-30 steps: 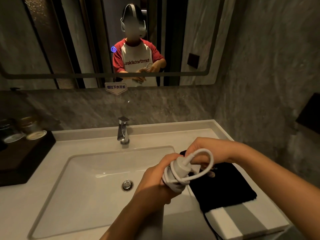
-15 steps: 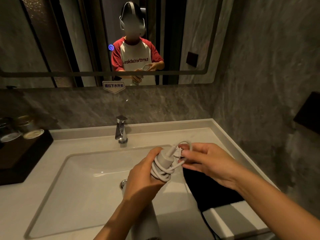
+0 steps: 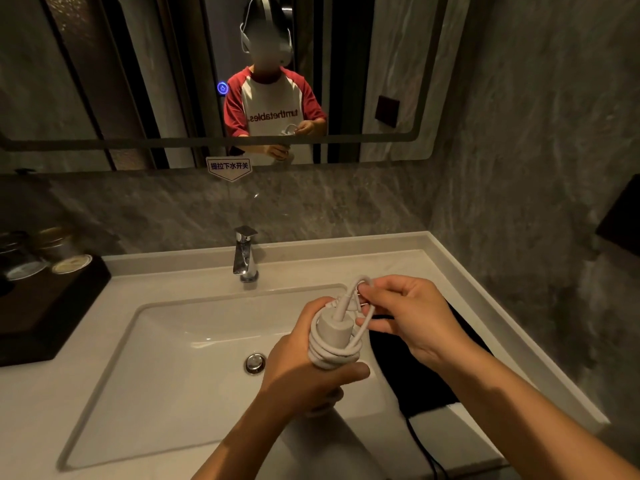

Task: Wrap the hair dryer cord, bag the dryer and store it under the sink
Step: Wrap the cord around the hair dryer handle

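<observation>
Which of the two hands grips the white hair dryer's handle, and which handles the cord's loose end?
The left hand grips the coiled handle; the right hand pinches the white cord's loose end.

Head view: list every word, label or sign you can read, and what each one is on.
"提拉下水开关": white sign at the mirror's lower edge, above the faucet.
"turnthetables": shirt of the person reflected in the mirror, mirror-reversed in the reflection; reading uncertain.
Blue round button on the mirror: an icon, no readable text.
Black bag: no marking visible.
</observation>
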